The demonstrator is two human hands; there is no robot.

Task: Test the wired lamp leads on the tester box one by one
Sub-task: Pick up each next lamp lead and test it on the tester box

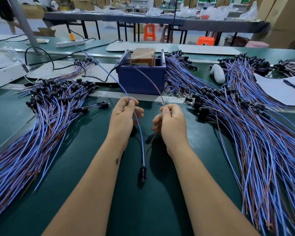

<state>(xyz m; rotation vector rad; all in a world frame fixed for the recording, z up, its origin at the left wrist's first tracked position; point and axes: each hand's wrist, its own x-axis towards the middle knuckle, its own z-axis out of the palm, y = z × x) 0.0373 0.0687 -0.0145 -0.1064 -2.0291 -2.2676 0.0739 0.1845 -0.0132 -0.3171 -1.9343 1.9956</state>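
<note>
Lamp lead (142,171): socket end low over green desk (85,167) between forearms | left hand (123,116) grip: pinching its blue wire (138,126) | right hand (170,121) grip: pinching brown wire (149,79) | blue tester box (140,79): just beyond hands

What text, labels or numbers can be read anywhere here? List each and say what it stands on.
None can be read.
The taped brown block in the blue tester box: no print legible.
The white sheet on the right: no writing that can be made out.
The cardboard cartons at the back: any marks too blurred to read.
</note>
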